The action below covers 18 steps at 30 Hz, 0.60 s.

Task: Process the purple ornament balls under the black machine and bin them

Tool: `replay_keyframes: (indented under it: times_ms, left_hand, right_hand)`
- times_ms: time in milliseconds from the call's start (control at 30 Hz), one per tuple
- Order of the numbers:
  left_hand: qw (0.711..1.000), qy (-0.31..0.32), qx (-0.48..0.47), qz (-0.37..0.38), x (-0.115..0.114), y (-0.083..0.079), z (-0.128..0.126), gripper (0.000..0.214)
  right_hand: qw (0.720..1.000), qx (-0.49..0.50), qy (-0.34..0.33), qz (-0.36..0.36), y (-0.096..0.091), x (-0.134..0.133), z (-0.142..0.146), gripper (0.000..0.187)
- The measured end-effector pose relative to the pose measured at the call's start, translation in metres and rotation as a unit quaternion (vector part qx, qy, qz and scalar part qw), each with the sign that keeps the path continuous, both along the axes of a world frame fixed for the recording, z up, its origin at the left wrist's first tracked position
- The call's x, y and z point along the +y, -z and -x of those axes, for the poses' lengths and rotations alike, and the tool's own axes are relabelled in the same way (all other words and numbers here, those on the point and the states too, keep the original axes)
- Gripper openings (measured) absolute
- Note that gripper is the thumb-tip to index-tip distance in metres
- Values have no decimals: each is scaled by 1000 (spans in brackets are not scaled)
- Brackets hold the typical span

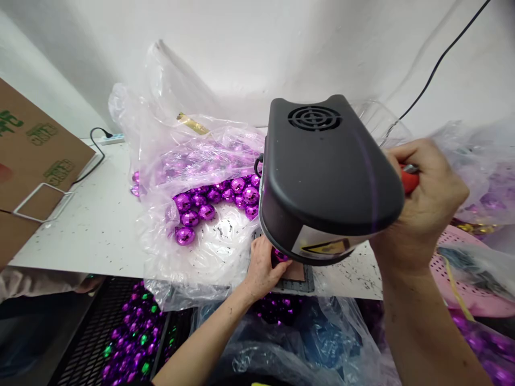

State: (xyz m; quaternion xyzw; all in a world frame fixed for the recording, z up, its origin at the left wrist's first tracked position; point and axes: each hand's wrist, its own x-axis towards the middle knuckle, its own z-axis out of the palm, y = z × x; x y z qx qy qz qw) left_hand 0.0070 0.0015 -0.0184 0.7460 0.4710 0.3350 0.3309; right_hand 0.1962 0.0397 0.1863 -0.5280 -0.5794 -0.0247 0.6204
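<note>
A black machine housing (325,177) with a round vent on top and a warning label on its front takes up the middle of the view. My right hand (422,198) is closed around the red handle (409,179) on the machine's right side. Below the housing's front edge, my left hand (263,271) pinches a shiny purple ball (280,255), mostly hidden by the housing and my fingers. That ball is over a brown pad (295,271) on the machine's grey base (309,279). More purple mirror balls (207,211) spill from a clear plastic bag (209,252) to the left.
A cardboard box (40,139) stands at the left on the white table (100,214). Below the table edge are a black crate (92,327) of purple and green balls and plastic bags (330,332). A pink basket (450,273) is at the right. Another person's sleeve (36,284) shows at lower left.
</note>
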Motion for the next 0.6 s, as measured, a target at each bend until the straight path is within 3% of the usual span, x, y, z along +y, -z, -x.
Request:
replay_keyframes:
  times_ms: [100,367,533,600]
  left_hand:
    - [999,29,-9,16,1,-5,-1,37]
    - [1000,5,12,13,-1,-17,-2,33]
    - [1000,13,11,8,-1,-22,1,36]
    - [1000,17,1,14,-1,-24,2,39]
  right_hand:
    - [1000,-2,6,3,-2,-1,1,35]
    - [999,-28,24,3,-4,-2,1,42]
    - [991,-98,70,-59,11,-21,-3,31]
    - [992,-94,58,-62,23,-38,-4,27]
